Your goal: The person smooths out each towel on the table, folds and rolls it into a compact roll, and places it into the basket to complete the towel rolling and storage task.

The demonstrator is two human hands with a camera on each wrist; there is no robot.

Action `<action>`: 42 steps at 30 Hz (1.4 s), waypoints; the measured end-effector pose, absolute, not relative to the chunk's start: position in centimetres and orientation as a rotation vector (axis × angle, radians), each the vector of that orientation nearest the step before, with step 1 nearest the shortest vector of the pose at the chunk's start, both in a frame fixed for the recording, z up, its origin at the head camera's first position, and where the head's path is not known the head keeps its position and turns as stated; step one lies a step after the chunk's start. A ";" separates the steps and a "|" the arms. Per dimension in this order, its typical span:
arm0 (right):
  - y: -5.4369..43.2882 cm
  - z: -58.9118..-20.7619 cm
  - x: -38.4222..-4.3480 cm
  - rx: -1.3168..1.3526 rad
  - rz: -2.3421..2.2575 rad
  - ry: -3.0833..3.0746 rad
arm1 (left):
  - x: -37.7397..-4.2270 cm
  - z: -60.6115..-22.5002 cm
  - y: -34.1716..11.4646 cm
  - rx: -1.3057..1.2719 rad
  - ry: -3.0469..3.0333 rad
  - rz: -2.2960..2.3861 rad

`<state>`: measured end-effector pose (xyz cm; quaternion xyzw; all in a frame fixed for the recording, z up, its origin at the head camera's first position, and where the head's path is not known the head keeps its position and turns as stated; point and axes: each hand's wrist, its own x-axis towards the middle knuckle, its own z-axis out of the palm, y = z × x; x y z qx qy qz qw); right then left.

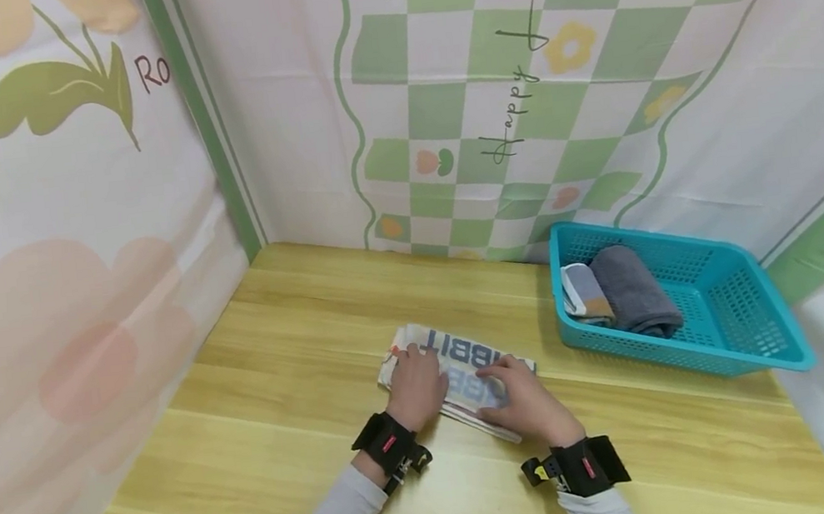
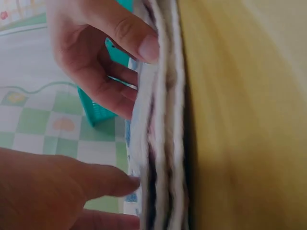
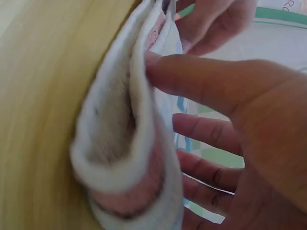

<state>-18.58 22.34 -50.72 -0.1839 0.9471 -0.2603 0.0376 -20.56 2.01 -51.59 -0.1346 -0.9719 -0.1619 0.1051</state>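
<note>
A folded white towel (image 1: 462, 373) with blue lettering lies on the wooden table. My left hand (image 1: 416, 386) rests on its left part, fingertips touching the top face. Over the right part is my right hand (image 1: 523, 400), its thumb at the near edge and its fingers spread over the top. In the right wrist view, the thumb (image 3: 192, 76) touches the upper layer of the towel (image 3: 120, 158), whose end bends in a loose loop with a pink band. Several stacked layers of the towel (image 2: 165, 120) show edge-on in the left wrist view.
At the back right stands a teal plastic basket (image 1: 694, 361). Inside, at its left end, are a rolled grey towel (image 1: 634, 292) and a smaller folded white, orange and grey cloth (image 1: 588, 295). Patterned curtains (image 1: 294, 135) hang behind and left of the table (image 1: 247, 408).
</note>
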 end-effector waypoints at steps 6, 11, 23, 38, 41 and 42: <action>22.0 -49.6 -18.5 -0.515 -0.777 2.864 | -22.9 -50.9 2.3 -0.570 -2.931 -0.396; 21.7 -49.3 -18.2 -0.544 -0.778 2.842 | -24.8 -50.5 2.7 -0.714 -3.044 -0.354; 20.7 -49.9 -17.9 -0.608 -0.804 2.874 | -28.5 -50.6 4.1 -1.032 -3.145 -0.315; 17.9 -46.9 -17.4 -0.680 -0.659 2.807 | -29.3 -50.1 4.7 -1.055 -3.082 -0.527; 17.3 -46.9 -17.0 -0.670 -0.629 2.779 | -28.3 -49.8 4.9 -1.002 -3.070 -0.647; 17.2 -47.0 -16.9 -0.668 -0.619 2.772 | -27.9 -49.7 4.9 -0.986 -3.064 -0.677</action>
